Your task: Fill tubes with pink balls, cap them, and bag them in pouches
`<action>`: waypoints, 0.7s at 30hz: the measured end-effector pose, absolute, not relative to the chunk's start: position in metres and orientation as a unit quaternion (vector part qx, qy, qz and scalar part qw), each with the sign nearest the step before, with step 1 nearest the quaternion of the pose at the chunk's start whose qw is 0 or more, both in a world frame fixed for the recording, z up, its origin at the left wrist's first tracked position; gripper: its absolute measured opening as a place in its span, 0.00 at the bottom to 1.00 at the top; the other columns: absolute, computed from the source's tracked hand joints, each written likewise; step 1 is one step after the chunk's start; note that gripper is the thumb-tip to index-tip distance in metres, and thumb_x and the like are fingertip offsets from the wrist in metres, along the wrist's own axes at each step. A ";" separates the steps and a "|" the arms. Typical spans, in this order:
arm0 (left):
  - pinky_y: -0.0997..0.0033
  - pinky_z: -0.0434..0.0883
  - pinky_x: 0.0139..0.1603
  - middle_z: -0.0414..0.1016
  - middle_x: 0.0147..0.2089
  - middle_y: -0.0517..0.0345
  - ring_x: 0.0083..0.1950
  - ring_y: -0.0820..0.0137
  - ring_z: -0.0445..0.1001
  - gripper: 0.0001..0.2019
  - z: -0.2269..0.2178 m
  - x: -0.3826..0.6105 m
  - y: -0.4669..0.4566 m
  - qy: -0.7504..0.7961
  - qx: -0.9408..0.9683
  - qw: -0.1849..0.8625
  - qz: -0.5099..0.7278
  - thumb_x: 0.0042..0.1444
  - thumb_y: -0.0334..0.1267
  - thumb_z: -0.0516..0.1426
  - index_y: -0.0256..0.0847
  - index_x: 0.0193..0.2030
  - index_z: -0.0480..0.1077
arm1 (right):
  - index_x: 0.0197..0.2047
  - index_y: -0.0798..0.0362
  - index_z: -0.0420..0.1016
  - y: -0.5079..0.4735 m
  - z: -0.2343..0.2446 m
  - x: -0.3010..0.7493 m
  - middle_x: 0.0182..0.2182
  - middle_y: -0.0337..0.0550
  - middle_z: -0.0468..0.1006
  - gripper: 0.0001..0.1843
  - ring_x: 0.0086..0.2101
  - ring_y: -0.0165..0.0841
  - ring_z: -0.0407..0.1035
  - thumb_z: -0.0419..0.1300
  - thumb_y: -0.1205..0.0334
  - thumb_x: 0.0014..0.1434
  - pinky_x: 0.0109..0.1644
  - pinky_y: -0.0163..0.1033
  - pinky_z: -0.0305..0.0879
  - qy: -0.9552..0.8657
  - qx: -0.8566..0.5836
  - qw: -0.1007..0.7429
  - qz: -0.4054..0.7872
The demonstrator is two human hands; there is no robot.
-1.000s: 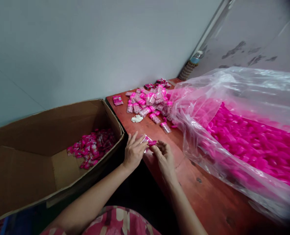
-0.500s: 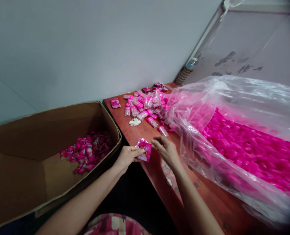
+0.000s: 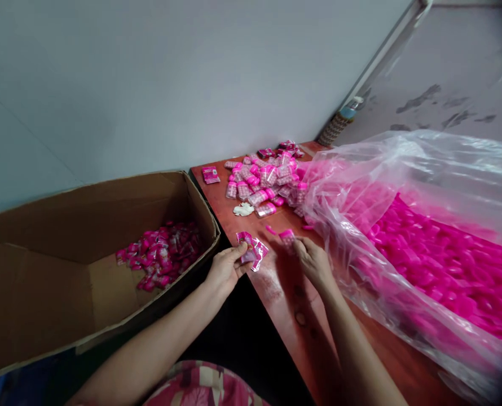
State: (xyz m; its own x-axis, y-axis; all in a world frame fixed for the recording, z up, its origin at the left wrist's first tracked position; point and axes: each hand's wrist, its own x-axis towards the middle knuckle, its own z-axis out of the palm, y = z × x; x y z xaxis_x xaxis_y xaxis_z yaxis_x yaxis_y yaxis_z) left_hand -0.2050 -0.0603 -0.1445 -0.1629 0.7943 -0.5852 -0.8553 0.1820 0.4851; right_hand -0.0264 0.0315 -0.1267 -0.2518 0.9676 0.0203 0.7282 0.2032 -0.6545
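Observation:
My left hand [image 3: 228, 267] pinches a shiny pink printed packet [image 3: 256, 254] over the table's near edge; the packet's mouth looks spread. To the right, my right hand [image 3: 314, 260] grips a small clear bottle with a pink cap [image 3: 287, 237], its cap end pointing away from the fingers toward the packet. A gap separates bottle and packet. Past both hands lies a pile of pink-capped bottles [image 3: 268, 176] holding pale pink pieces.
At left stands a deep cardboard box [image 3: 43, 211] with filled pink packets [image 3: 162, 254] inside. A clear plastic bag [image 3: 339, 225] of bright pink pieces [image 3: 437, 265] covers the right of the red table [image 3: 268, 287]. A white crumpled scrap [image 3: 243, 209] and a flat packet [image 3: 211, 175] lie farther back.
My right hand, empty before, now holds a pink-capped bottle lifted from the table. The packet in my left hand has tilted and its mouth has spread. The view has shifted slightly left.

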 end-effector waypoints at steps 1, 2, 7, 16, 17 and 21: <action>0.75 0.73 0.28 0.73 0.26 0.55 0.26 0.73 0.73 0.08 -0.144 -0.203 -0.059 0.407 -0.057 0.645 0.645 0.43 0.33 0.63 0.32 0.28 0.70 | 0.32 0.53 0.70 0.016 -0.126 -0.027 0.23 0.41 0.73 0.16 0.25 0.34 0.67 0.48 0.52 0.57 0.29 0.36 0.61 -0.707 -0.554 0.258 0.355; 0.74 0.73 0.29 0.73 0.26 0.55 0.26 0.73 0.73 0.07 -0.143 -0.200 -0.058 0.396 -0.074 0.644 0.650 0.43 0.32 0.63 0.32 0.29 0.69 | 0.31 0.53 0.69 0.000 -0.126 -0.029 0.22 0.39 0.72 0.17 0.23 0.33 0.66 0.48 0.50 0.57 0.27 0.35 0.60 -0.664 -0.542 0.281 0.431; 0.73 0.73 0.29 0.74 0.28 0.54 0.27 0.73 0.73 0.05 -0.139 -0.188 -0.054 0.370 -0.121 0.628 0.674 0.45 0.31 0.62 0.33 0.29 0.70 | 0.30 0.52 0.69 -0.070 -0.136 -0.048 0.24 0.38 0.73 0.14 0.22 0.31 0.67 0.53 0.50 0.54 0.26 0.35 0.64 -0.488 -0.517 0.365 0.601; 0.70 0.70 0.38 0.75 0.29 0.57 0.32 0.71 0.73 0.07 -0.135 -0.188 -0.070 0.418 0.111 0.562 0.705 0.44 0.37 0.62 0.35 0.28 0.71 | 0.32 0.51 0.70 -0.080 -0.145 -0.046 0.29 0.37 0.72 0.11 0.29 0.31 0.69 0.54 0.52 0.55 0.32 0.35 0.67 -0.410 -0.503 0.472 0.597; 0.70 0.69 0.39 0.75 0.31 0.56 0.34 0.70 0.73 0.07 -0.134 -0.186 -0.075 0.443 0.204 0.541 0.685 0.44 0.37 0.62 0.36 0.27 0.72 | 0.34 0.51 0.70 -0.079 -0.145 -0.046 0.30 0.38 0.73 0.11 0.31 0.32 0.69 0.54 0.53 0.55 0.34 0.35 0.67 -0.412 -0.495 0.481 0.595; 0.73 0.67 0.39 0.75 0.30 0.57 0.34 0.69 0.72 0.05 -0.133 -0.177 -0.093 0.508 0.494 0.422 0.566 0.46 0.37 0.60 0.38 0.24 0.74 | 0.41 0.51 0.70 -0.079 -0.146 -0.049 0.37 0.41 0.74 0.12 0.38 0.34 0.69 0.56 0.55 0.54 0.40 0.38 0.66 -0.426 -0.452 0.468 0.628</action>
State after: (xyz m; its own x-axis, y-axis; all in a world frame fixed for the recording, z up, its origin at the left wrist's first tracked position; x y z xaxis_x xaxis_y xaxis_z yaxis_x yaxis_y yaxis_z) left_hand -0.1773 -0.0934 -0.1331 -0.1556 0.9791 0.1308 0.0242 -0.1286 0.9914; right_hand -0.0494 -0.0795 -0.1460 -0.1520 0.9738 -0.1693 -0.2030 -0.1984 -0.9589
